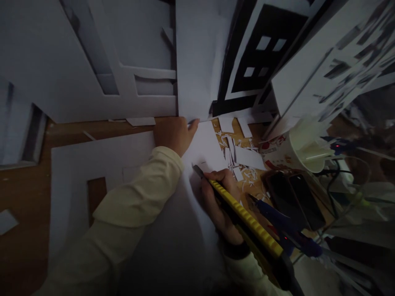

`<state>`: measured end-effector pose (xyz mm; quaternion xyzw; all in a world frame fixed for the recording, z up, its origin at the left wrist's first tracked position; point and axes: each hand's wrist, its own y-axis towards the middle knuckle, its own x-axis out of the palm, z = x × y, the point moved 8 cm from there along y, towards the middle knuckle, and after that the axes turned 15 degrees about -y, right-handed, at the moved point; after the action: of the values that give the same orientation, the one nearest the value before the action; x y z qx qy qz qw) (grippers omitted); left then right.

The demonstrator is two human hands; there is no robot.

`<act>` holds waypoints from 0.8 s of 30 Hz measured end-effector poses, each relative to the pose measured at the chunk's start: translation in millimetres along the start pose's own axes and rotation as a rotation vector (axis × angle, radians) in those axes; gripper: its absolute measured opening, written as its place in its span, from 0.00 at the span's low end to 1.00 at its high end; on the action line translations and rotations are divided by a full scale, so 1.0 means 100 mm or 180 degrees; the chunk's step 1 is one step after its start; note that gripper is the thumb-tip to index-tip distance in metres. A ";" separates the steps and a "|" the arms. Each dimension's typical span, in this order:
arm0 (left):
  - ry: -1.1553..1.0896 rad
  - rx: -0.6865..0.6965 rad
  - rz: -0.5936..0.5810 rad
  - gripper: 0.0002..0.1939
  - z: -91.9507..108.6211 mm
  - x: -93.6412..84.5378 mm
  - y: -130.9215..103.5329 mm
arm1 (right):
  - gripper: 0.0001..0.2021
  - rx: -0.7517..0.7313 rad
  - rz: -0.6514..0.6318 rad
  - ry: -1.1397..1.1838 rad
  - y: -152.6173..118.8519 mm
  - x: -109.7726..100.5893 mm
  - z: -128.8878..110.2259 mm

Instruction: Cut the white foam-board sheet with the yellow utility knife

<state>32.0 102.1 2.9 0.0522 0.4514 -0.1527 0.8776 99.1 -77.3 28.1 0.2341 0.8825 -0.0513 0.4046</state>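
Note:
A large white sheet (pixel 74 164) with a rectangular cutout lies on the wooden table (pixel 24 197). My left hand (pixel 174 133) rests on the sheet's far edge, thumb apart from the other fingers, which are partly hidden; nothing shows in its grasp. In my right hand (pixel 220 201) is a yellow and black utility knife (pixel 243 213), held like a pen. Its blade points up and left, the tip at the sheet's surface beside a short dark line, to the right of my left forearm.
White panels (pixel 142 37) with openings stand behind the sheet. Paper scraps (pixel 247 156) lie to the right, near a paper cup (pixel 290 152), two dark phones (pixel 305 201) and a blue glue gun (pixel 277 218). Cables and another blue tool (pixel 338 144) are farther right.

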 end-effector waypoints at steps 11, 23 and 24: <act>-0.0094 -0.0001 -0.0018 0.36 -0.02 0.03 0.01 | 0.02 -0.0199 -0.0033 -0.0167 0.00 0.00 -0.05; -0.0153 0.0009 -0.0010 0.34 -0.01 0.02 0.01 | 0.01 0.0009 -0.0120 -0.0247 -0.02 -0.04 -0.08; -0.0158 0.0001 -0.0002 0.34 -0.01 0.01 0.01 | 0.01 0.0027 -0.0137 -0.0241 -0.02 -0.04 -0.08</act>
<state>31.8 103.0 1.3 0.0483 0.4295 -0.1542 0.8885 94.7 -78.5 36.1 0.2147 0.8712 -0.0726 0.4355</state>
